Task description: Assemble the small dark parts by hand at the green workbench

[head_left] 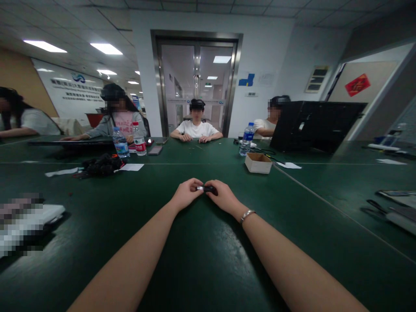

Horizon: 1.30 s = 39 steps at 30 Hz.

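Note:
A small dark object with a shiny silver end (205, 189) lies level between my two hands, just above or on the green table (201, 242). The fingers of my left hand (186, 194) are closed on its silver end. My right hand (224, 196), with a silver band at the wrist, is closed round its black end. What exactly the object is, I cannot make out. Both forearms reach in from the bottom of the view.
Ahead on the right stand an open cardboard box (258, 163), a bottle (247, 139) and a black monitor (315, 125). Ahead left are two bottles (139, 139), black cables (103, 165) and papers. A person (196, 125) sits opposite, others at both sides.

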Each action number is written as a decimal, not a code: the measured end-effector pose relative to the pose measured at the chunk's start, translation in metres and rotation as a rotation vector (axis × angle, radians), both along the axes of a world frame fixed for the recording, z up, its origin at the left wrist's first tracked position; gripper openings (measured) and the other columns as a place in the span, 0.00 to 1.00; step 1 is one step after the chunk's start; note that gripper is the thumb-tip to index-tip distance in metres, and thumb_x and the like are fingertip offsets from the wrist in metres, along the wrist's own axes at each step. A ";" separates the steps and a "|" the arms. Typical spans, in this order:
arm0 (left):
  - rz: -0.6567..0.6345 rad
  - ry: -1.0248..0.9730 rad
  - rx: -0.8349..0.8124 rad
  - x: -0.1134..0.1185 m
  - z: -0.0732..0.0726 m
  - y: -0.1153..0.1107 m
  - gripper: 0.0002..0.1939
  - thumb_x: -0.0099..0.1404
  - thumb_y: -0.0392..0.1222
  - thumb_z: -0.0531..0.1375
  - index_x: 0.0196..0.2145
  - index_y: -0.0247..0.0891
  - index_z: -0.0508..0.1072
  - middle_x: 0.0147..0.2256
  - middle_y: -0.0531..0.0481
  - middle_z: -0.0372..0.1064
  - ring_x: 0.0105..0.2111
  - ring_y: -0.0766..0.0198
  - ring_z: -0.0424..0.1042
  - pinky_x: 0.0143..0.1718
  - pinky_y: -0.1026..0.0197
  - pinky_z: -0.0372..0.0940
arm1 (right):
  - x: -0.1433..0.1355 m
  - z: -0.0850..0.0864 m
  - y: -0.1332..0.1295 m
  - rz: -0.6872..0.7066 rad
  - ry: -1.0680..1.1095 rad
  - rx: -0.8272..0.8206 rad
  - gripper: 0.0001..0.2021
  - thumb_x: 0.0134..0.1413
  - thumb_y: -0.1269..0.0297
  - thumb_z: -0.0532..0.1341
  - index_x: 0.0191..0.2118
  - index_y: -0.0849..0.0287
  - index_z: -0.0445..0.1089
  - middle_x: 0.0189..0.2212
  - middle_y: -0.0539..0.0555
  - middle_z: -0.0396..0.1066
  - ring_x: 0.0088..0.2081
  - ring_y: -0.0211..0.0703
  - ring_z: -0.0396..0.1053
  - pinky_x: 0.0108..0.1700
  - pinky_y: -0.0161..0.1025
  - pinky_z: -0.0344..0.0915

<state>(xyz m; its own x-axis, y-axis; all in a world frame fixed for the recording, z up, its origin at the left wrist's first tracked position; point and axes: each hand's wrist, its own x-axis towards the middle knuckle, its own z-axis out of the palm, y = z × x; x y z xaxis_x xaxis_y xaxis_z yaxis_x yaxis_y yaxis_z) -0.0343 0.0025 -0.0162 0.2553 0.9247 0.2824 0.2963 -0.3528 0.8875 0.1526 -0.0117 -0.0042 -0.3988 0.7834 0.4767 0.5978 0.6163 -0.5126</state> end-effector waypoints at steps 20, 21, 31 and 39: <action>0.005 -0.025 -0.041 0.001 0.005 -0.005 0.11 0.55 0.44 0.63 0.35 0.37 0.71 0.32 0.49 0.73 0.34 0.63 0.73 0.40 0.58 0.67 | 0.000 0.006 -0.004 -0.015 -0.026 0.015 0.12 0.52 0.74 0.59 0.43 0.58 0.69 0.39 0.54 0.68 0.40 0.40 0.66 0.45 0.41 0.64; 0.002 -0.031 -0.046 0.002 0.005 -0.006 0.11 0.55 0.44 0.63 0.35 0.37 0.71 0.31 0.49 0.73 0.33 0.63 0.73 0.40 0.58 0.67 | 0.000 0.006 -0.004 -0.019 -0.028 0.018 0.12 0.52 0.74 0.59 0.44 0.58 0.69 0.39 0.54 0.68 0.40 0.41 0.66 0.45 0.41 0.64; -0.015 -0.049 -0.051 0.002 0.002 -0.002 0.11 0.57 0.46 0.61 0.34 0.37 0.71 0.30 0.50 0.73 0.32 0.64 0.73 0.40 0.59 0.67 | 0.000 0.003 -0.003 -0.014 -0.040 0.050 0.13 0.53 0.74 0.59 0.44 0.57 0.69 0.40 0.54 0.68 0.42 0.40 0.67 0.46 0.40 0.64; -0.020 -0.049 -0.009 0.002 0.006 -0.005 0.11 0.53 0.40 0.64 0.36 0.38 0.72 0.34 0.50 0.73 0.35 0.65 0.73 0.41 0.61 0.67 | 0.001 0.005 -0.005 -0.020 -0.057 0.047 0.12 0.53 0.73 0.59 0.45 0.57 0.69 0.40 0.54 0.68 0.41 0.40 0.66 0.45 0.40 0.63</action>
<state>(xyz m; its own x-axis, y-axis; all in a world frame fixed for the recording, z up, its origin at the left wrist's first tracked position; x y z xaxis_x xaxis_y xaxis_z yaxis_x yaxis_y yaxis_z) -0.0326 -0.0025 -0.0099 0.2598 0.9223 0.2862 0.2459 -0.3498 0.9040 0.1534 -0.0163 0.0006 -0.4111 0.7688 0.4899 0.6377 0.6266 -0.4481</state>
